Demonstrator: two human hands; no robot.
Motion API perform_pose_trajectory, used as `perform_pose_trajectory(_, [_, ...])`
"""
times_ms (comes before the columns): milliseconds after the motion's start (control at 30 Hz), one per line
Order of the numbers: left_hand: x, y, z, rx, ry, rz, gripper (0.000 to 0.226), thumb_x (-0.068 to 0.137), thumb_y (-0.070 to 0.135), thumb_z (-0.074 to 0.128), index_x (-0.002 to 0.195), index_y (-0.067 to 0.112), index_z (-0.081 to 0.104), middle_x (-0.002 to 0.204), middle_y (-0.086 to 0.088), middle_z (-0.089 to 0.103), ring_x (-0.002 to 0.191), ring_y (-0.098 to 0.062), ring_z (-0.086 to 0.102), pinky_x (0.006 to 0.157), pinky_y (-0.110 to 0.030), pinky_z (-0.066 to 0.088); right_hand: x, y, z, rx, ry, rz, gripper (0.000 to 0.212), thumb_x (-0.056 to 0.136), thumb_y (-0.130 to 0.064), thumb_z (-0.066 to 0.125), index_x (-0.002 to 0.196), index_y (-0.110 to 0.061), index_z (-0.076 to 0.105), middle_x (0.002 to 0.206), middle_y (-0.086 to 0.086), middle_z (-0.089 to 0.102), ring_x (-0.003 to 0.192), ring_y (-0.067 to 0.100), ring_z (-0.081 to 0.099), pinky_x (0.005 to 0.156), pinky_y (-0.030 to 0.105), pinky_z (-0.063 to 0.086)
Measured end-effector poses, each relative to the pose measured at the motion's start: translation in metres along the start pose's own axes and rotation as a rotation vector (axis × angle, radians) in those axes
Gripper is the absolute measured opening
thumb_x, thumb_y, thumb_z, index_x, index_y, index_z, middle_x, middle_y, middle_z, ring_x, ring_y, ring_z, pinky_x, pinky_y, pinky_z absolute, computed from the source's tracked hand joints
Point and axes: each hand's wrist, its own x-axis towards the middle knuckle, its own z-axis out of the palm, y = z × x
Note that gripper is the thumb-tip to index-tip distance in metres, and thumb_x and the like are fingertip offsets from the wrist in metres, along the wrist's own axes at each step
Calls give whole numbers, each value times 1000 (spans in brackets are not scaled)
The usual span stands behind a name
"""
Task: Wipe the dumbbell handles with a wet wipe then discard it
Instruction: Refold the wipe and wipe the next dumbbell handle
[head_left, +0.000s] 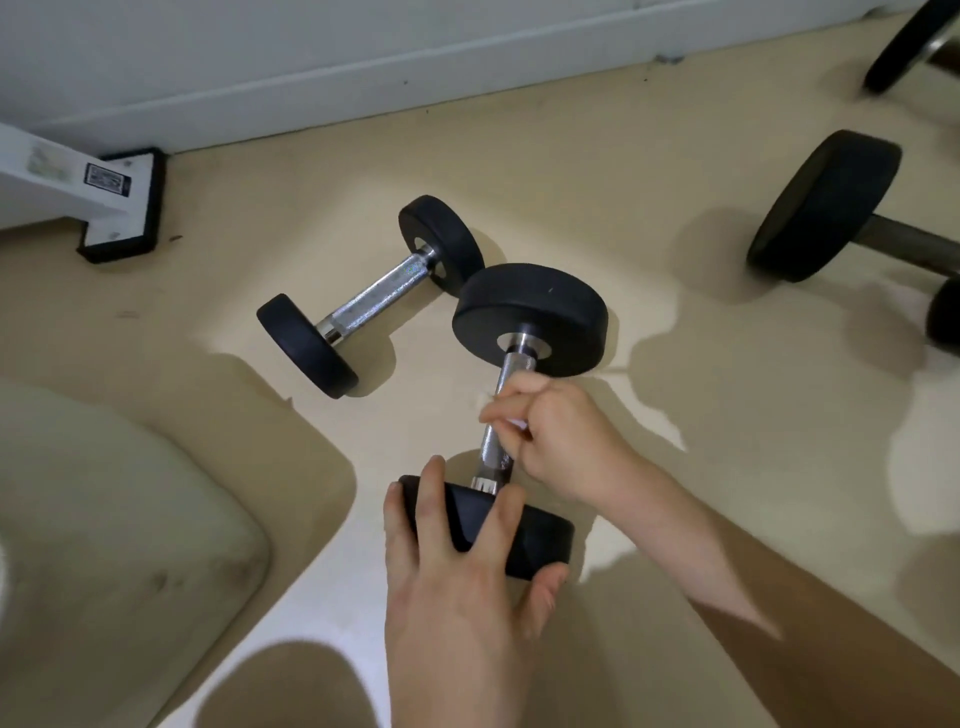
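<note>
- Resting on the floor (675, 171), the near dumbbell (530, 312) lies just in front of you; it looks heavy, rigid and likely to roll.
- Your left hand (457, 571) grips its near weight (524, 540), fingers curled over the rim to steady it.
- Your right hand (566, 441) is closed round the handle (495, 457), which is probably slick metal.
- The wipe (518, 423), soft and limp, shows only as a white sliver under those fingers.

Soft indoor light patches the smooth beige floor (571, 171) with pale bright areas and broad brown shadows, glints sparkle on the knurled chrome handle (374, 296) of the small black dumbbell (441, 234), the right hand (561, 436) is slightly motion-blurred, and the white skirting board (363, 78) bows from wide-angle distortion
</note>
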Motion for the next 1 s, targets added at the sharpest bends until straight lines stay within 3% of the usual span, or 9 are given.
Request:
perform_pose_trajectory(133, [-3, 1, 3, 16, -1, 25, 59, 62, 58, 65, 117, 38, 58, 138, -19, 47, 126, -51, 40, 90, -57, 49, 11, 21, -4, 65, 375, 179, 16, 84, 0, 63, 93, -6, 75, 87, 7, 63, 73, 10, 57, 75, 16, 46])
perform_pose_trajectory(333, [-1, -2, 6, -64, 75, 65, 65, 64, 58, 65, 125, 39, 52, 139, -19, 46, 127, -50, 39, 95, -55, 42, -20, 0, 10, 205, 212, 179, 9, 81, -8, 71, 88, -12, 76, 85, -6, 63, 70, 0, 58, 72, 12, 45])
perform_pose_trajectory(467, [-5, -13, 1, -214, 53, 23, 59, 72, 64, 51, 130, 53, 41, 152, -3, 32, 141, -33, 24, 106, -35, 18, 8, 16, 2, 165, 446, 225, 11, 82, -2, 66, 88, -6, 74, 86, 4, 63, 70, 11, 57, 69, 22, 48])
perform_pose_trajectory(533, [-5, -20, 0, -333, 45, -11, 59, 72, 64, 52, 129, 59, 39, 154, 6, 28, 144, -23, 18, 106, -23, 12, -4, 4, 12, 159, 381, 210, 11, 82, -3, 66, 86, -8, 74, 87, 3, 62, 71, 11, 57, 71, 20, 46])
perform_pose_trajectory(600, [-4, -23, -3, -408, 55, -29, 58, 71, 63, 54, 128, 60, 40, 153, 12, 27, 144, -18, 17, 105, -21, 18, -15, -10, 17, 231, 257, 191, 7, 81, -7, 70, 83, -11, 75, 82, -6, 59, 68, 4, 55, 69, 17, 44])
perform_pose_trajectory(667, [-2, -26, -6, -425, 54, -30, 58, 71, 63, 54, 127, 60, 42, 153, 14, 27, 144, -16, 17, 107, -26, 22, -1, -4, 14, 289, 328, 258, 4, 80, -8, 71, 80, -11, 74, 76, -8, 56, 62, 1, 50, 64, 16, 43])
perform_pose_trajectory(767, [-3, -31, -7, -415, 12, -15, 57, 72, 65, 53, 128, 60, 43, 153, 14, 25, 144, -14, 17, 109, -32, 28, 19, 9, 10, 279, 490, 398, 5, 83, -8, 67, 82, -10, 72, 79, 4, 63, 65, 12, 54, 64, 19, 41])
perform_pose_trajectory(933, [-1, -25, -10, -494, 23, -108, 58, 67, 68, 56, 124, 57, 48, 155, 13, 22, 145, -13, 15, 113, -44, 29, -31, -15, 18, 662, 152, 564, 18, 84, -2, 66, 77, -19, 65, 73, 7, 68, 58, 12, 60, 63, 27, 53])
perform_pose_trajectory(1000, [3, -22, -11, -528, 23, -171, 57, 65, 71, 56, 119, 57, 49, 153, 15, 22, 144, -9, 16, 112, -41, 29, -16, -8, 9, 654, 167, 539, 16, 84, -3, 66, 78, -19, 65, 73, 9, 68, 59, 11, 60, 62, 24, 52])
